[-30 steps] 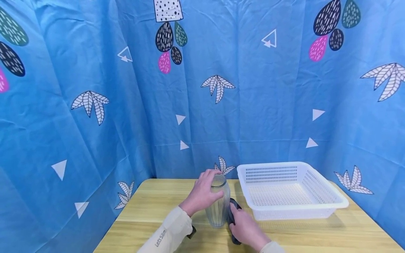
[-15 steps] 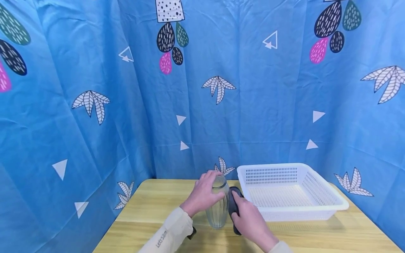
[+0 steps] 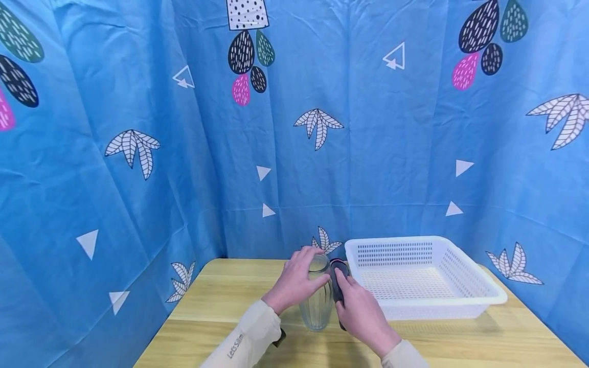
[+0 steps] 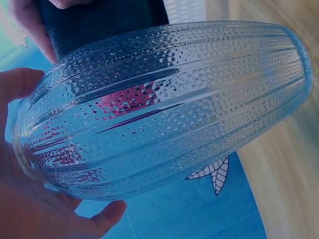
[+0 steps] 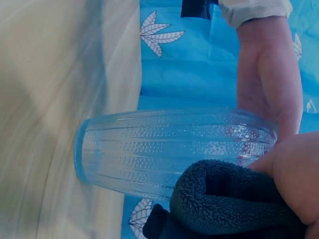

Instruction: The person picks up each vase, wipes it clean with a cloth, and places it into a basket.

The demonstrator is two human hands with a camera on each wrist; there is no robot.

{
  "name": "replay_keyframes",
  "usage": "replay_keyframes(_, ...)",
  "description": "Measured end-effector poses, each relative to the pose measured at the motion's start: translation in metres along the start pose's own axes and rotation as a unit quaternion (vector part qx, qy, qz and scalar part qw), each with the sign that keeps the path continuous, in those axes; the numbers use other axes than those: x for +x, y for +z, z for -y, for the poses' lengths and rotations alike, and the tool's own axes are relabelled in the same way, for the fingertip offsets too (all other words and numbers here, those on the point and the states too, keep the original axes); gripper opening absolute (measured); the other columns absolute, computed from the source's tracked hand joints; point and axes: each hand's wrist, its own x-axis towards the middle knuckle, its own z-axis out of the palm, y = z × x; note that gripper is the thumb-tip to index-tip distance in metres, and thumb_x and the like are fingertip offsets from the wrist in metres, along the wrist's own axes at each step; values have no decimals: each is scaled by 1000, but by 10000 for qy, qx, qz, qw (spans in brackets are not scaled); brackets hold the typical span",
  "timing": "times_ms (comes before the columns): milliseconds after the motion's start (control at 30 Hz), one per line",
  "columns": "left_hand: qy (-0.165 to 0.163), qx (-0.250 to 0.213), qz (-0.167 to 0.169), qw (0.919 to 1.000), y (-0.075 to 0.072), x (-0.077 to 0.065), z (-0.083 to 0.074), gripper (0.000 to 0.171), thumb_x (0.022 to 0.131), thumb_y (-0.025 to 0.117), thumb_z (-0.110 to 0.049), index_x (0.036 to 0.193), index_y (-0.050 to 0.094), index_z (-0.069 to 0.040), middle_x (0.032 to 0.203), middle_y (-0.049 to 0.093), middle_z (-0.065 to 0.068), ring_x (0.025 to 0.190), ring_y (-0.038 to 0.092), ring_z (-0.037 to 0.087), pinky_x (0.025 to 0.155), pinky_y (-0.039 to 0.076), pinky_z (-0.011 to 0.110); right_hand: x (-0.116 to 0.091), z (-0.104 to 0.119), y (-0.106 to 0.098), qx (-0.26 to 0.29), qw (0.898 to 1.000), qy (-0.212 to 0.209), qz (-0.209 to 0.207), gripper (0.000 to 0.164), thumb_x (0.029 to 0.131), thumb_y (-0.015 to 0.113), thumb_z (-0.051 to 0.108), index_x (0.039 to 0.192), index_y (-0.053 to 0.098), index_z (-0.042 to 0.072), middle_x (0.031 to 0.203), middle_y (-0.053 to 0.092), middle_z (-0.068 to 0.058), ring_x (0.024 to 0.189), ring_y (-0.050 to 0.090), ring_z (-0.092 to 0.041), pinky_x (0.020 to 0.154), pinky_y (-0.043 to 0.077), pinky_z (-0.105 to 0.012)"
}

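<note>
A clear ribbed glass vase (image 3: 316,309) with a dimpled surface stands upright near the middle of the table. My left hand (image 3: 296,281) grips it around the neck, with thumb and fingers on opposite sides just below the rim. In my right hand (image 3: 363,312) is a folded dark towel (image 5: 224,199), its fuzzy weave plain in the right wrist view. The towel lies along the vase's right side, close to the upper part. From the left wrist, the vase (image 4: 169,109) fills most of the view, with the dark towel (image 4: 104,25) behind it.
A white perforated plastic basket (image 3: 428,304) sits on the wooden table (image 3: 221,291) to the right, just beyond my right hand. Blue patterned curtain (image 3: 303,174) hangs behind the table and along both sides.
My right hand has slid the towel upward along the vase's right side, from low near the base toward the rim. The left hand and the vase have stayed nearly still.
</note>
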Motion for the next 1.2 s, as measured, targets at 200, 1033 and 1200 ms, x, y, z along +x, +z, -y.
replay_keyframes(200,-79,-123,32,9999,-2,-2,2,53,94,67,-40,140,52,-20,143,52,-2,134,47,25,104,40,56,4,-6,7,591,9948,387,739,67,84,68,6,148,47,-1,120,67,-23,100,68,-32,83,55,-49)
replay_keyframes(1033,-217,-163,4,9996,-4,-2,6,61,90,69,-49,142,49,-25,141,51,-6,133,47,21,103,39,53,-10,-14,16,1024,9852,757,1144,63,84,67,7,145,51,-1,113,70,-22,83,64,-20,67,50,-37)
replay_keyframes(1200,-223,-148,65,9996,-6,-1,4,61,90,70,-44,144,49,-24,147,51,-4,139,43,24,107,36,57,-6,-3,2,657,9962,511,257,63,83,68,7,144,53,3,122,69,-17,99,69,-27,77,54,-42)
